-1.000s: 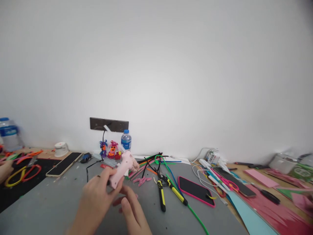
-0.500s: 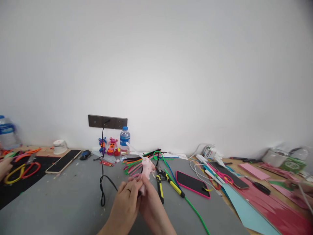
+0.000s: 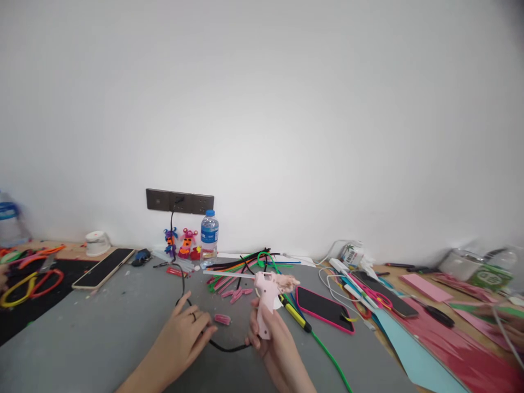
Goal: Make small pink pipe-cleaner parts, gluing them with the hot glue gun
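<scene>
My right hand (image 3: 272,333) is wrapped around the handle of a pale pink hot glue gun (image 3: 268,289), its nozzle end pointing right. A whitish glue stick (image 3: 229,274) sticks out of the gun's back to the left. Messy, lumpy matter coats the nozzle end. My left hand (image 3: 186,330) is low over the grey mat, fingers apart, beside the gun's black cord (image 3: 227,349). Just right of its fingers lies a small pink bundle (image 3: 222,319). A pink fuzzy shape (image 3: 236,295) rests farther back, between the hands.
Pipe cleaners (image 3: 229,267) are heaped behind the glue gun, near a water bottle (image 3: 209,237) and two small fuzzy figures (image 3: 188,244). Yellow-black pliers (image 3: 297,314) and a pink-cased phone (image 3: 325,309) lie right. Scissors (image 3: 47,284) are left; another person's hand (image 3: 511,327) is far right.
My left hand has come off the glue gun and moved left. The gun has swung so its nozzle points right and moved a little right, in my right hand. The pink bundle now shows.
</scene>
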The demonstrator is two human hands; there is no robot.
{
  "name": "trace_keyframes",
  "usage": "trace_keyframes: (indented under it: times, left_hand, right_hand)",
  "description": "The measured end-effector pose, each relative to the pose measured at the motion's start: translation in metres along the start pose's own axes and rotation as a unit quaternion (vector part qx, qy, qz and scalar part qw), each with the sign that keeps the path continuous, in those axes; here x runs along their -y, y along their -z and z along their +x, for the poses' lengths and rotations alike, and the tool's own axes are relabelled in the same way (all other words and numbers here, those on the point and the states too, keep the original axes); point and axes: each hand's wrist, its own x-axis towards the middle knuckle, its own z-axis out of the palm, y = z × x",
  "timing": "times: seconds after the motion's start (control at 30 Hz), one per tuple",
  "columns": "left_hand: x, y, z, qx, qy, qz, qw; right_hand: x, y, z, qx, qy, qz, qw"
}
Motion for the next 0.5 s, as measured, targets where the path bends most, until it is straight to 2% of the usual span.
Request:
trace_keyframes:
  times: [0.13,0.27,0.4,0.5]
  left_hand:
    - [0.005,0.013,-0.007,0.057,-0.003,0.061,0.997]
    - [-0.011,0.026,-0.013,0.166,0.057,0.098,0.98]
    - [-0.031,0.037,-0.018,0.277,0.099,0.071,0.953]
    - [-0.038,0.042,-0.018,0.351,0.075,0.002,0.933]
  right_hand:
    - [0.008,0.001,-0.005,-0.017,0.025,0.064,0.997]
    - [0.016,-0.003,-0.008,-0.05,0.085,0.054,0.994]
    - [0.019,-0.007,-0.014,-0.069,0.091,0.023,0.993]
    - [0.02,-0.004,-0.016,-0.085,0.112,-0.02,0.99]
